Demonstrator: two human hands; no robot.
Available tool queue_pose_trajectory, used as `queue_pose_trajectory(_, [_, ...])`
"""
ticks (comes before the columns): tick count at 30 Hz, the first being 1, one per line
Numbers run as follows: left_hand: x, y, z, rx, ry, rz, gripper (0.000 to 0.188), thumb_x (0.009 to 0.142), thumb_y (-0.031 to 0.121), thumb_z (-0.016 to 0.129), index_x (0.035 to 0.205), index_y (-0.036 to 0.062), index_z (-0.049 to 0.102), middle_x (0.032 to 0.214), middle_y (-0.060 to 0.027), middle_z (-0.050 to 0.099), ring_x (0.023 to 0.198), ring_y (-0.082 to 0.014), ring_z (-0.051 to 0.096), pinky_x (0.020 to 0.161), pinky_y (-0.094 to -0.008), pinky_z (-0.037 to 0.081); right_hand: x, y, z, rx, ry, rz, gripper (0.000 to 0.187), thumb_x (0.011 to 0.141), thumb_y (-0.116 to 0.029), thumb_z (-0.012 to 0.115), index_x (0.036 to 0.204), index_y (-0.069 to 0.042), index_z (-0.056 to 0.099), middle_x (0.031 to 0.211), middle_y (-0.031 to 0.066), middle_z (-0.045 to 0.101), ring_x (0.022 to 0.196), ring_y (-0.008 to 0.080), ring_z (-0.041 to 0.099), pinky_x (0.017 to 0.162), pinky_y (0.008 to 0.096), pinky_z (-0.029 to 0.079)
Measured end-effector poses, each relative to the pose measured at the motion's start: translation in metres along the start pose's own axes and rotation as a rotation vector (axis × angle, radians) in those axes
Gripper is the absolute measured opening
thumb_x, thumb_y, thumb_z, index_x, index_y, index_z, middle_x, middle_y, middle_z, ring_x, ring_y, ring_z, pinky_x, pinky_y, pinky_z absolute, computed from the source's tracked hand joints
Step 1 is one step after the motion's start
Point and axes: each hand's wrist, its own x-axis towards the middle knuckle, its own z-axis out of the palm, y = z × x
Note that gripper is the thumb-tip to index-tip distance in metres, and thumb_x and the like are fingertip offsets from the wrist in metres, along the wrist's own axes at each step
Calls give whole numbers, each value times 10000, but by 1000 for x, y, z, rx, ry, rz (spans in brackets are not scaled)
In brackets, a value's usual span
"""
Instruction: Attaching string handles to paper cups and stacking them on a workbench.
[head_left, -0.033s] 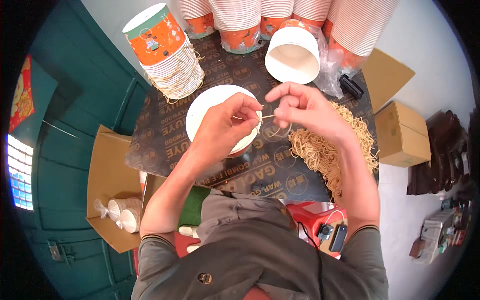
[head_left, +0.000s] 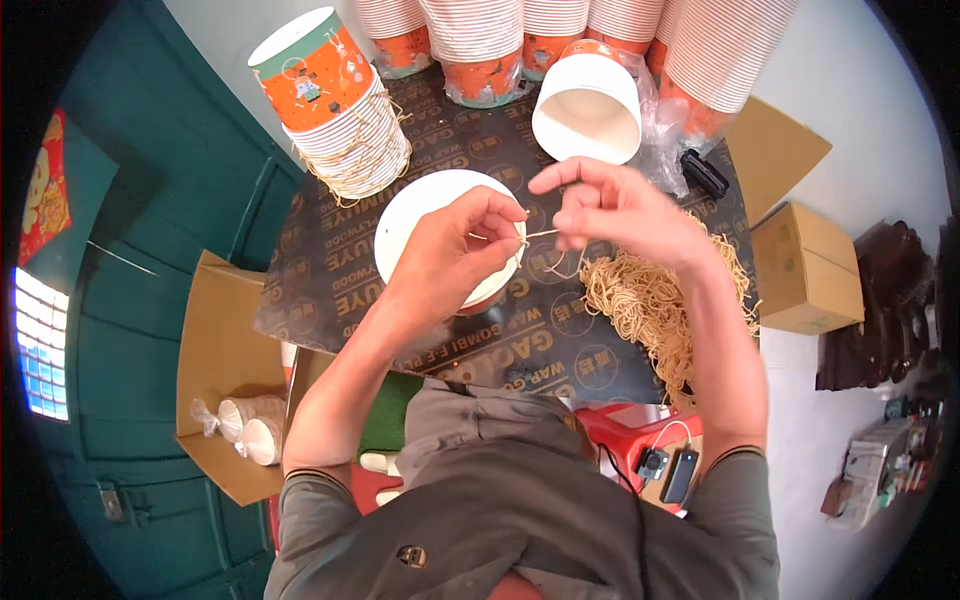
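Note:
My left hand pinches a thin tan string between thumb and fingertips, above the near right rim of a white paper bucket. The string runs across a short gap to my right hand, whose thumb and curled fingers close on it. That hand is slightly blurred, and its index finger points toward the left. A loose end of the string dangles below the gap. Under my right forearm lies a large tangled heap of the same tan strings.
At the back left leans a stack of orange and green paper buckets draped with strings. More bucket stacks line the back. A tipped bucket and a black object lie on the dark table. Cardboard boxes flank the table.
My right hand has shifted a little, and slightly more string shows between the hands. My left hand keeps its pinch. The whole view has moved slightly.

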Motion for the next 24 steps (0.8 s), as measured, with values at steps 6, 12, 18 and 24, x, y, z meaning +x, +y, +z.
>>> queue_pose_trajectory(6, [2, 15, 9, 76, -83, -96, 109, 997, 5, 775, 1104, -15, 766, 1134, -31, 764, 970, -79, 699, 896, -262, 567, 87, -76, -17, -474, -28, -415, 436, 1075, -260, 703, 1453, -43, 691, 1210, 71, 777, 1104, 140, 737, 1034, 332, 568])
queue_pose_trajectory(12, [11, 10, 8, -121, -93, -139, 132, 979, 13, 800, 1105, -19, 779, 1061, -35, 790, 980, -101, 713, 916, -287, 575, 123, -56, 17, -780, 459, -1042, 357, 996, -247, 629, 1272, -71, 771, 966, 180, 780, 913, 370, 755, 879, 497, 579])
queue_pose_trajectory(18, [6, 4, 4, -210, -58, -92, 145, 984, 86, 812, 1098, 8, 768, 1019, -7, 765, 941, -78, 660, 852, -269, 530, 2, 5, 13, -316, 283, -101, 288, 1063, -287, 724, 1171, -24, 765, 876, -29, 686, 792, 54, 582, 719, 253, 490])
queue_pose_trajectory(24, [7, 2, 7, -197, -23, 5, 121, 1002, 23, 762, 1119, 0, 744, 994, -3, 748, 907, -73, 676, 844, -259, 551, -14, 45, 38, -12, 244, -15, 233, 1000, -205, 834, 1162, -48, 774, 883, -65, 682, 795, 16, 578, 717, 213, 477])
